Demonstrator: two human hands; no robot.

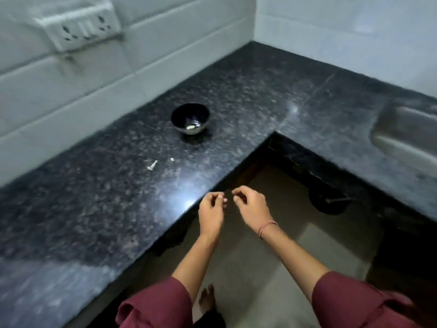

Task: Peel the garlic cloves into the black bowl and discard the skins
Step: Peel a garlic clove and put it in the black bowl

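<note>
Dark speckled granite makes an L-shaped counter (106, 209) under a white tiled wall (71, 95), and both hands hover just off its front edge. The left hand (211, 210) and right hand (252, 207) sit close together, each with its fingers curled and thumb drawn to the fingertips as if pinching. Blur hides whether any garlic or skin is between them, so I cannot tell. Outward and to the left, a long pale scrap (152, 165) lies on the stone, its long axis running from near-left to far-right, with a smaller fleck (172, 159) just beside it. Farther along the same line stands the black bowl (190, 118), upright, with a few peeled cloves (192, 126) in it. It is ahead and left of both hands and well apart from them, with the left hand nearer. A sink (406, 138) lies far right
</note>
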